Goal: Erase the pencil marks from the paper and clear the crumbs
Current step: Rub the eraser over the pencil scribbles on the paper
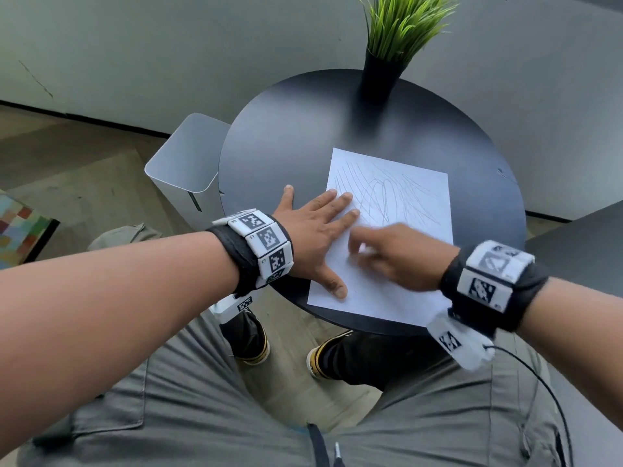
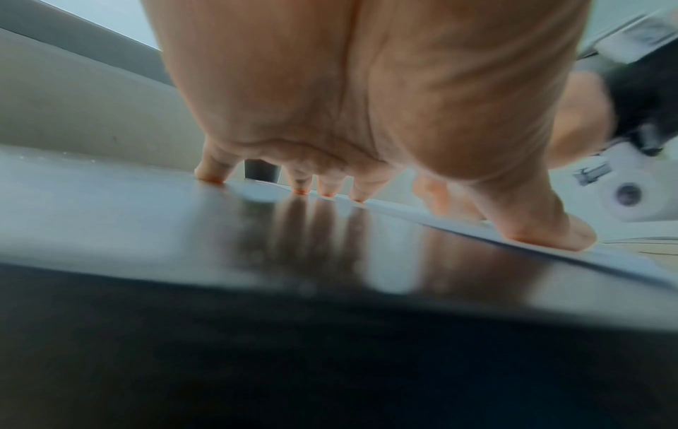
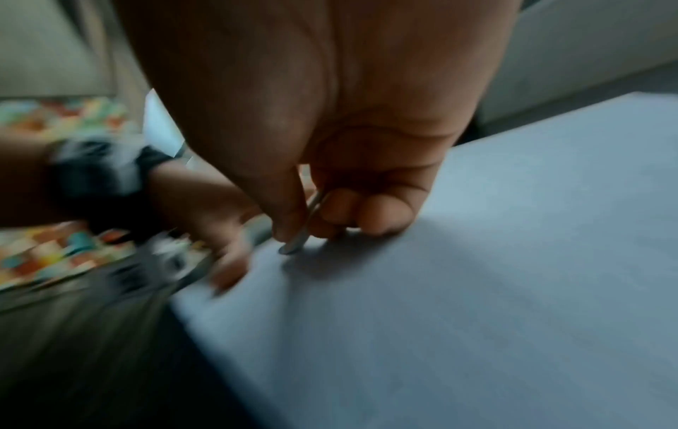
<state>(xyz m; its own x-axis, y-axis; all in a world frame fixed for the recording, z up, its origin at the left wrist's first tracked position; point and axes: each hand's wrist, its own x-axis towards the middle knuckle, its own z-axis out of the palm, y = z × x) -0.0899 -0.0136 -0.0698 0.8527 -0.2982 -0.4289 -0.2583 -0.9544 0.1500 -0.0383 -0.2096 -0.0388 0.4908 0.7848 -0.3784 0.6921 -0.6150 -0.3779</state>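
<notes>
A white sheet of paper [image 1: 411,264] lies on the round black table [image 1: 303,136], with pencil scribbles [image 1: 387,197] over its far half. My left hand [image 1: 323,237] lies flat with spread fingers on the paper's left edge, fingertips [image 2: 301,185] pressing down. My right hand [image 1: 377,254], blurred by motion, is over the middle of the sheet. It pinches a small pale eraser [image 3: 299,235] between thumb and fingers, tip down on the paper [image 3: 477,261]. I can make out no crumbs.
A potted green grass plant [image 1: 381,72] stands at the table's far edge. A white bin [image 1: 188,163] sits on the floor left of the table. My legs and shoes are under the near edge. Another dark surface [image 1: 580,251] lies at the right.
</notes>
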